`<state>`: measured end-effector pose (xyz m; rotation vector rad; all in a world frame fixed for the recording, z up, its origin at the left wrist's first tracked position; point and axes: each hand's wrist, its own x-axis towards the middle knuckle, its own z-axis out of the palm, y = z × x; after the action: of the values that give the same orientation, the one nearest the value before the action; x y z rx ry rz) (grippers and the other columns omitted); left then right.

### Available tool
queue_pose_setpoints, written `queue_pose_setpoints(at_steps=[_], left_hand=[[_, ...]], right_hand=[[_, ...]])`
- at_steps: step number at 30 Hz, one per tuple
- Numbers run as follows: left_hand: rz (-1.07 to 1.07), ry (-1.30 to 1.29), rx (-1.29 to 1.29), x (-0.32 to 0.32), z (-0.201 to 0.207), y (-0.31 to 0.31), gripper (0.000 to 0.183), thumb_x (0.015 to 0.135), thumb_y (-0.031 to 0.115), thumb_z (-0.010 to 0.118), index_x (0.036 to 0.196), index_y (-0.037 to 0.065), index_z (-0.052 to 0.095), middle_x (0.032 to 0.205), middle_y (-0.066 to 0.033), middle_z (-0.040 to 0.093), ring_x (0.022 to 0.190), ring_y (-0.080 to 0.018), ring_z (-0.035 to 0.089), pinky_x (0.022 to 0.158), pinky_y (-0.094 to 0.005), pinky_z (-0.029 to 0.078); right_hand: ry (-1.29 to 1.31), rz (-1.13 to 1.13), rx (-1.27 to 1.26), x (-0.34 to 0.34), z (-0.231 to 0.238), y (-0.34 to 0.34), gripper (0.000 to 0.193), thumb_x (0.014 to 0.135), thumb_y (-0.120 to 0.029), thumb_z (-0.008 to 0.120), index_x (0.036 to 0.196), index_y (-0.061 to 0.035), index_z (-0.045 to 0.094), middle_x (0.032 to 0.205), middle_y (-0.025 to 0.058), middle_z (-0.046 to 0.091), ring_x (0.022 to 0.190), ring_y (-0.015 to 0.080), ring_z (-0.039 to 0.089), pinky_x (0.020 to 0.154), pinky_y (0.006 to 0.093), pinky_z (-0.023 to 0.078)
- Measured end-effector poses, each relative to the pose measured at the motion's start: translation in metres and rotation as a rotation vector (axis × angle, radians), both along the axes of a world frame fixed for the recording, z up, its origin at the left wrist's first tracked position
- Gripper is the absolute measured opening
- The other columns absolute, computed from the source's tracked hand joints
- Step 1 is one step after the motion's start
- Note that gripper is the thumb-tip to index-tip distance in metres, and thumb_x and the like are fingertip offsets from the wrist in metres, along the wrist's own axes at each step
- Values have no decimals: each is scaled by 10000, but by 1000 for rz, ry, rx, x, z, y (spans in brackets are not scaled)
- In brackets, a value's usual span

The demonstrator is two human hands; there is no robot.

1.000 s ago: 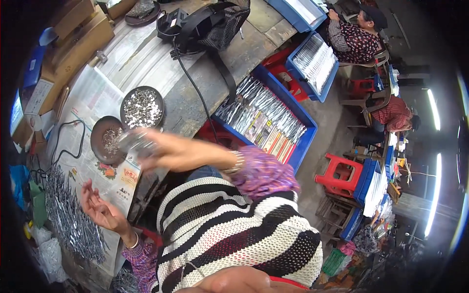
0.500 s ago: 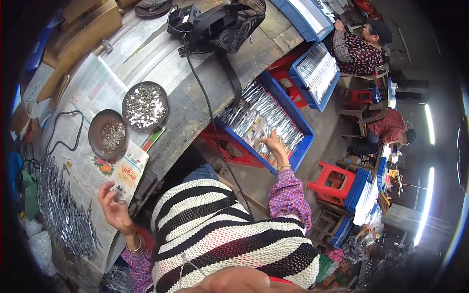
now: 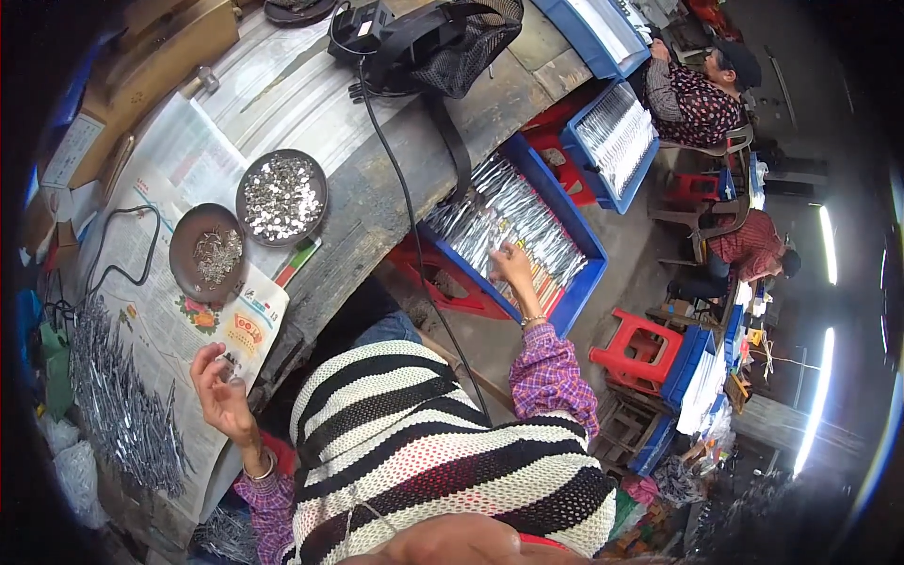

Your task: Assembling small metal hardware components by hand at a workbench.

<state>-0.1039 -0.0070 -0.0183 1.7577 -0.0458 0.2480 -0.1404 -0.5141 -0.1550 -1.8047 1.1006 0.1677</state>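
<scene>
My right hand (image 3: 513, 270) is over the blue tray (image 3: 591, 287) on my right, its fingers bent down among slim silvery metal pieces (image 3: 541, 231). Whatever lies between those fingertips is too small to make out. At the table edge on my left, my left hand (image 3: 224, 400) is raised with the palm up, fingers curved and apart from the thumb. Small dark marks or bits show by its fingertips, and I cannot tell which. Beyond this hand, a brown dish (image 3: 179, 259) has small thin metal bits. The dark dish (image 3: 322, 212) beside it has shiny small round parts.
A heap of metal pieces (image 3: 127, 405) lies on newspaper (image 3: 151, 273) at left. A black mesh bag (image 3: 471, 52) and a black cable (image 3: 391, 160) cross the table. Another blue tray (image 3: 629, 193) and a red stool (image 3: 640, 348) stand right. A co-worker (image 3: 692, 99) sits beyond.
My right hand has shifted left and slightly away from me, with its fingers more bent. The metal pieces in the tray lie differently, and more coloured lining shows. My left hand has barely moved.
</scene>
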Motion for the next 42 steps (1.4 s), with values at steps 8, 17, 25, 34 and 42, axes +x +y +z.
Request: queue_pose_setpoints(at_steps=[8, 17, 25, 34, 42], left_hand=[[-9, -6, -5, 1, -2, 0, 287, 724, -8, 482, 1005, -28, 533, 1199, -186, 462, 1062, -284, 499, 877, -337, 389], [-21, -4, 7, 0, -6, 2, 251, 771, 36, 520, 1013, -26, 534, 1196, -187, 460, 1065, -287, 498, 888, -356, 388], [-6, 7, -4, -2, -6, 2, 260, 771, 37, 523, 1023, -25, 532, 1196, -189, 460, 1076, -293, 497, 921, -374, 383], [15, 0, -9, -3, -4, -1, 265, 748, -33, 484, 1009, -39, 532, 1179, -185, 473, 1061, -288, 510, 927, -379, 394], [4, -7, -11, -2, -9, 0, 267, 747, -48, 469, 1007, -38, 532, 1176, -180, 478, 1069, -280, 504, 936, -381, 390]], right_hand=[[-156, -191, 248, -10, 10, 11, 413, 802, -23, 613, 1170, 81, 457, 815, 107, 601, 646, 188, 643, 551, 266, 575], [-107, -115, 116, -8, 24, 22, 297, 798, -45, 634, 1054, 60, 528, 758, 106, 636, 601, 174, 643, 519, 247, 550], [-127, -39, -3, -14, 15, 0, 195, 782, -125, 655, 900, 30, 639, 672, 71, 641, 542, 123, 615, 482, 237, 508], [60, 429, -519, 24, 34, 11, 387, 739, -373, 708, 638, -2, 670, 474, 73, 578, 434, 148, 575, 472, 287, 462], [27, 460, -645, 25, 24, 23, 389, 741, -348, 696, 610, 12, 635, 468, 99, 578, 426, 191, 590, 473, 312, 478]])
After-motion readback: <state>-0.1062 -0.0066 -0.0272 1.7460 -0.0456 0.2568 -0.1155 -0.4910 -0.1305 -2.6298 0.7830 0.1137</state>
